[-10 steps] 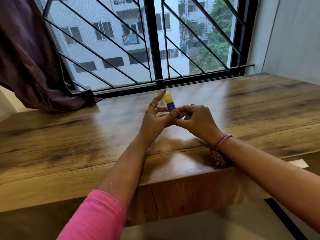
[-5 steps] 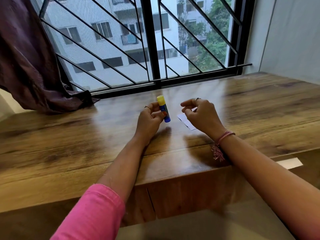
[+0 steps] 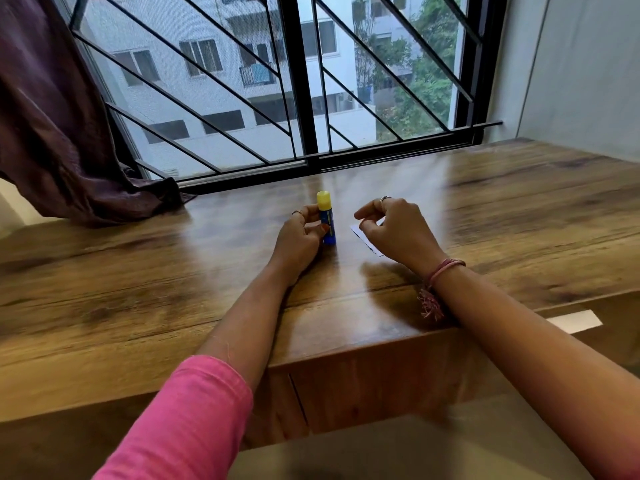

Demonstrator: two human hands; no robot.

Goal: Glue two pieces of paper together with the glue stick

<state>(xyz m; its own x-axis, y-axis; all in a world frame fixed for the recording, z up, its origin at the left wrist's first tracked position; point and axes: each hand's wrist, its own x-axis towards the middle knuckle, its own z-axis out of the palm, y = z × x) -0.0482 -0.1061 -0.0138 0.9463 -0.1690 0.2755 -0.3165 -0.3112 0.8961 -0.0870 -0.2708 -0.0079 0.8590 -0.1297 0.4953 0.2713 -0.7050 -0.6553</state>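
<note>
Centre of the frame, on the brown wooden worktop (image 3: 502, 216): the left hand (image 3: 298, 239) grasps the upright blue glue stick with a yellow cap (image 3: 326, 216). Just right, the right hand (image 3: 394, 227) hovers with loosely curled fingers (image 3: 367, 212) holding nothing, over a small white paper piece (image 3: 362, 237).

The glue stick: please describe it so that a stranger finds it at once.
On the wooden table below the barred window, near the middle, the left hand holds the glue stick upright. It is a blue tube with a yellow cap; the paper beside it is flat and white.
</note>
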